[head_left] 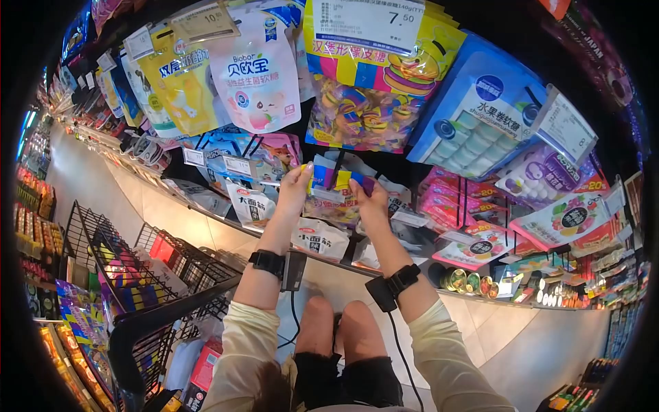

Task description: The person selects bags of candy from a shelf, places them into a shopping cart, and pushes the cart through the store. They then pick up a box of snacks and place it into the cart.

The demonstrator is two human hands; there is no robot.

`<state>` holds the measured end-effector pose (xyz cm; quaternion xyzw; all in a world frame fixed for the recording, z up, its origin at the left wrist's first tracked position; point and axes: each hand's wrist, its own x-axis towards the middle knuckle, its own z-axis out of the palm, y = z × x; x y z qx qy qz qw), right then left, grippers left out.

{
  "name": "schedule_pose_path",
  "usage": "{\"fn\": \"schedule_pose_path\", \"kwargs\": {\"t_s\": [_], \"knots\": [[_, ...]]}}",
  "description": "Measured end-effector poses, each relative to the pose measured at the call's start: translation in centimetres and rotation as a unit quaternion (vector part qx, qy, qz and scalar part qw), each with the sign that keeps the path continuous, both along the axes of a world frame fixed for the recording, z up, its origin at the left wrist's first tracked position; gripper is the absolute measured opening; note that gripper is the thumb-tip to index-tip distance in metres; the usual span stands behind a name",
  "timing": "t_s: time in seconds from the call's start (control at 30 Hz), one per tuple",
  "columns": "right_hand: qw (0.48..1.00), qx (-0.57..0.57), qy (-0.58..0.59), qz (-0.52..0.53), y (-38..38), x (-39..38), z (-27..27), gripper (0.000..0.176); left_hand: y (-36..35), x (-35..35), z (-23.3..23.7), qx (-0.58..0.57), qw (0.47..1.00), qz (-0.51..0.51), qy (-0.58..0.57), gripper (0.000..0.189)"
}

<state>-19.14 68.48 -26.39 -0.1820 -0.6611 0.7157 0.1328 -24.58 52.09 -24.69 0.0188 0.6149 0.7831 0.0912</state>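
Supermarket shelving (446,275) fills the head view, where a small burger-gummy bag (334,196) is pinched at its top corners by the left hand (296,184) and right hand (371,199), below hanging pouches marked "Biobor 贝欧宝" (255,75) and "水果卷软糖" (477,113) and a "7.50" price tag (371,22).

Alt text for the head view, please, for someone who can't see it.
A person's left hand and right hand hold a small colourful packet by its upper sides at a shop's snack display. Larger hanging sweet bags, including a yellow burger-printed bag, fill the top; a black wire trolley stands lower left.
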Motion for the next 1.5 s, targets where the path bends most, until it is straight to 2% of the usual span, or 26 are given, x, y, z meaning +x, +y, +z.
{"fn": "schedule_pose_path", "kwargs": {"t_s": [0.1, 0.17, 0.27, 0.37, 0.4, 0.5, 0.53, 0.67, 0.7, 0.73, 0.77, 0.83, 0.9, 0.93, 0.97, 1.03, 1.1, 1.13, 1.17, 1.2, 1.23, 1.27, 1.3, 1.33, 1.43, 1.5], "knots": [[0.999, -0.005, 0.045, 0.006, 0.6, -1.2, -1.2, 0.021, 0.4, -1.1, -0.4, 0.018, 1.000, -0.020, 0.009, 0.026], [0.992, 0.103, 0.078, 0.000, 1.3, -2.2, -2.3, 0.019, 0.7, -1.6, -0.5, 0.032, 0.999, -0.022, 0.016, 0.027], [0.986, 0.115, 0.118, -0.003, 1.4, -3.0, -0.5, 0.017, 1.0, -2.2, -1.0, 0.032, 0.999, -0.001, 0.032, 0.023], [0.981, 0.081, 0.176, 0.016, 2.3, -5.2, -1.9, 0.016, 1.0, -4.5, -3.3, -0.001, 0.996, 0.036, 0.085, 0.019], [0.975, 0.109, 0.191, 0.013, 2.5, -5.5, -1.7, 0.016, 1.1, -5.1, -3.3, -0.032, 0.996, 0.041, 0.074, 0.018], [0.976, 0.062, 0.210, -0.005, 2.6, -6.1, -1.4, 0.017, 1.4, -6.2, -3.4, -0.060, 0.996, 0.033, 0.058, 0.020], [0.981, 0.080, 0.176, -0.023, 2.7, -6.1, -1.1, 0.018, 1.5, -6.4, -3.3, -0.057, 0.996, 0.022, 0.058, 0.022], [0.979, 0.090, 0.182, -0.026, 3.2, -7.3, -1.6, 0.019, 2.0, -6.8, -3.0, -0.063, 0.997, 0.025, 0.044, 0.028], [0.982, 0.069, 0.176, -0.024, 3.2, -7.2, -1.4, 0.019, 2.4, -7.2, -4.2, -0.063, 0.997, 0.029, 0.046, 0.028], [0.984, 0.048, 0.169, -0.021, 3.1, -7.0, -1.2, 0.019, 3.0, -7.7, -6.7, -0.043, 0.992, 0.073, 0.097, 0.030], [0.985, 0.046, 0.168, -0.012, 2.5, -6.6, -0.8, 0.019, 2.5, -7.1, -7.1, -0.025, 0.982, 0.120, 0.146, 0.031], [0.955, 0.013, 0.253, -0.158, 2.6, -5.7, -2.7, 0.030, 1.1, -3.6, -5.0, -0.054, 0.986, 0.118, 0.108, 0.036], [0.963, 0.155, 0.138, -0.173, 2.9, -3.0, -4.6, 0.042, -0.5, -0.6, -3.9, -0.047, 0.996, 0.073, 0.031, 0.032], [0.984, -0.030, 0.128, -0.124, 4.4, -2.5, -9.2, 0.043, -1.2, 0.9, -4.4, 0.004, 0.997, 0.070, -0.041, 0.027], [0.968, -0.215, 0.109, -0.071, 5.3, -1.7, -12.8, 0.044, -2.0, 2.7, -4.7, 0.055, 0.990, 0.070, -0.112, 0.023], [0.998, 0.023, 0.048, -0.022, 0.0, 5.2, -5.3, 0.031, -1.5, 7.9, -2.6, 0.085, 0.958, 0.198, -0.190, 0.015], [0.999, 0.030, 0.019, 0.034, -2.9, 9.3, 1.4, 0.030, -0.9, 12.9, -0.9, 0.058, 0.949, 0.243, -0.193, 0.014], [0.996, 0.037, -0.006, 0.080, -4.9, 10.7, 3.4, 0.028, -0.3, 15.3, 0.5, 0.019, 0.955, 0.254, -0.150, 0.014], [0.993, 0.008, 0.029, 0.110, -5.6, 11.1, 4.2, 0.029, -0.2, 16.9, 2.4, -0.023, 0.957, 0.267, -0.109, 0.014], [0.988, 0.040, 0.038, 0.141, -6.8, 11.6, 9.1, 0.029, -1.0, 18.2, 6.6, -0.059, 0.962, 0.264, -0.044, 0.013], [0.989, 0.002, 0.047, 0.137, -8.4, 11.6, 13.3, 0.027, -1.9, 19.7, 12.0, -0.099, 0.961, 0.257, 0.019, 0.012], [0.980, -0.017, 0.089, 0.177, -8.9, 10.5, 15.4, 0.026, -2.9, 20.6, 17.2, -0.081, 0.963, 0.257, 0.005, 0.012], [0.981, -0.006, 0.071, 0.182, -11.3, 10.4, 21.4, 0.026, -4.1, 21.1, 21.9, -0.059, 0.966, 0.253, -0.005, 0.011], [0.971, 0.014, 0.100, 0.216, -12.9, 9.8, 25.1, 0.025, -5.4, 21.3, 25.2, -0.035, 0.966, 0.255, -0.004, 0.011], [0.937, 0.036, 0.106, 0.332, -19.5, 8.6, 34.1, 0.024, -10.5, 22.4, 31.9, -0.013, 0.961, 0.277, 0.002, 0.012], [0.876, 0.045, 0.098, 0.470, -24.5, 7.9, 37.3, 0.024, -14.8, 23.7, 34.8, 0.072, 0.953, 0.293, -0.009, 0.013]]}}
